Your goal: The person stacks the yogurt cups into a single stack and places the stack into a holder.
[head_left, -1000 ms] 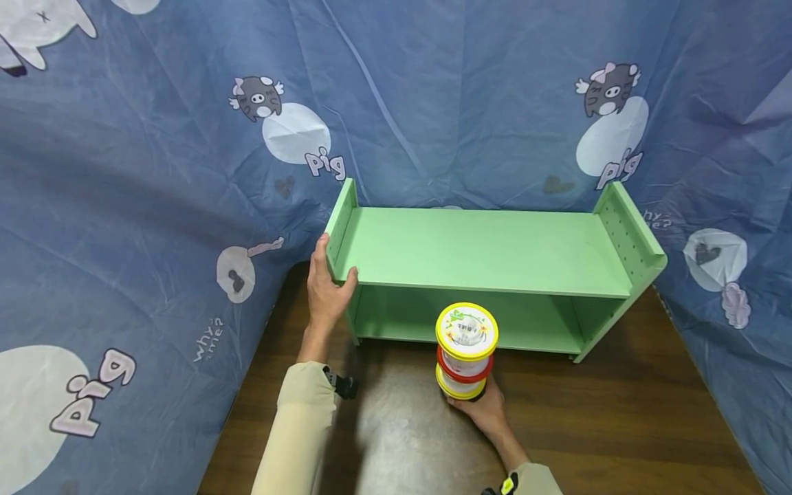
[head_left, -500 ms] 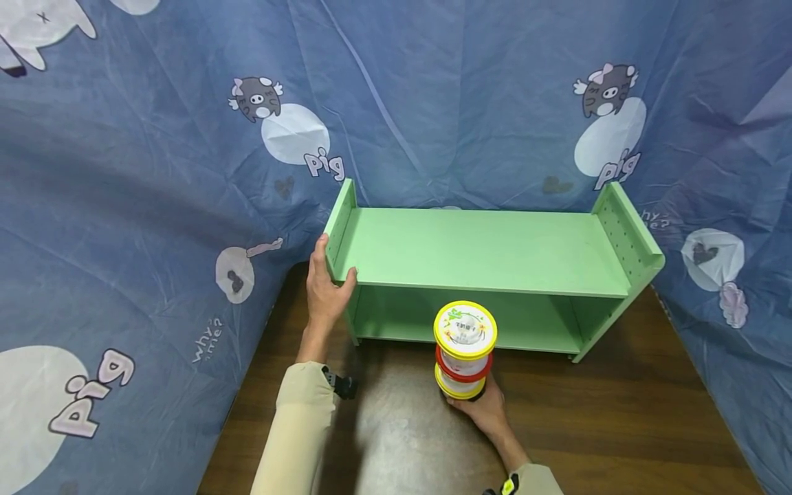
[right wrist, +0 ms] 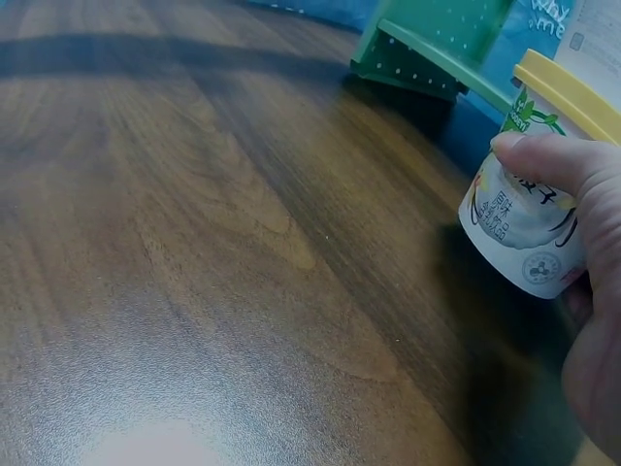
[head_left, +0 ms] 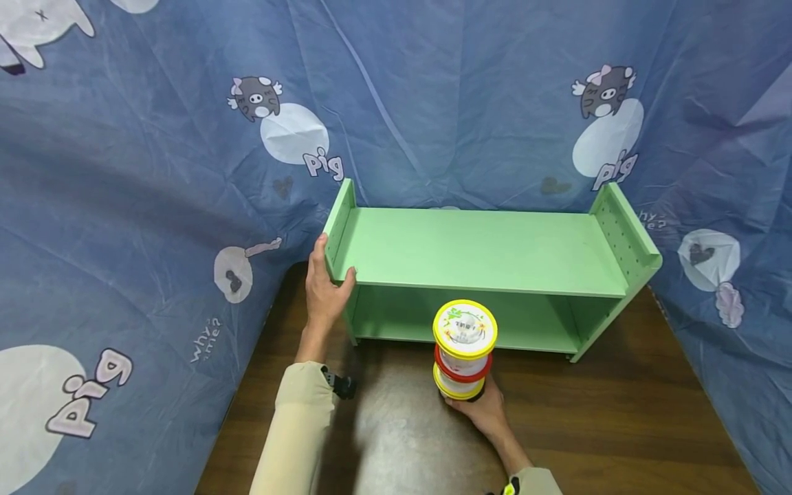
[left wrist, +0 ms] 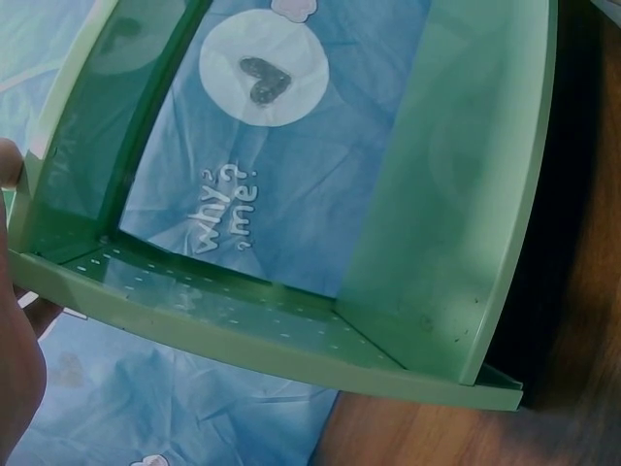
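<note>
Brown wood-grain counter (head_left: pixel 396 447) lies nearest. Right hand (head_left: pixel 485 409): grip curled round the lowest of three stacked tubs (head_left: pixel 464 350), held above the counter, presumably for balance. Left hand (head_left: pixel 324 295) clasps the green shelf (head_left: pixel 482 251) at its left end, apparently steadying it. Blue curtain (head_left: pixel 458 103) bars the rear.

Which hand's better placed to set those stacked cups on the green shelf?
Probably the right hand: it grips the stacked cups in front of the green shelf, while the left hand holds the shelf's left end.
</note>
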The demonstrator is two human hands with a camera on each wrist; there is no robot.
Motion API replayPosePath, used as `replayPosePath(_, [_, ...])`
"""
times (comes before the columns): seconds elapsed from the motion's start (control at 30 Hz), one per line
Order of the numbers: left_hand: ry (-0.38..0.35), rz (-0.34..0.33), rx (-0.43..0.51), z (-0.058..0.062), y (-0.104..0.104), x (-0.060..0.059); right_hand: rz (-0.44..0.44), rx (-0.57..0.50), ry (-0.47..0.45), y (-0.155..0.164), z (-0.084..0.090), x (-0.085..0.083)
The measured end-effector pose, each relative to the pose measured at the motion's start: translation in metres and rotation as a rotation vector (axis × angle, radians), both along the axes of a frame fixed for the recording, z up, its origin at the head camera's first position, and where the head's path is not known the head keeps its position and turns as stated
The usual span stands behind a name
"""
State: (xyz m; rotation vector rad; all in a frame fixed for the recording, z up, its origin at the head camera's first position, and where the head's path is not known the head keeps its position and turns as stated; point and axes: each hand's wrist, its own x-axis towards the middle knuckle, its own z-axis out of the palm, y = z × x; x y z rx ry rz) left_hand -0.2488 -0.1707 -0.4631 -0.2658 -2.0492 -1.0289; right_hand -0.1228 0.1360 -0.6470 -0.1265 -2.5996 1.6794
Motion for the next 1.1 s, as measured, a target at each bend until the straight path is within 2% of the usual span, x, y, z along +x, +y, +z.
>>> replayPosePath(0.67, [-0.003,0.0,-0.009,-0.001,0.001,0.0,-0.028,-0.004,0.009,0.0,0.016,0.004])
replayPosePath(1.1, [-0.02,-0.007,0.001,-0.001,0.0,0.0,-0.012,-0.018,0.012,0.001,0.031,0.005])
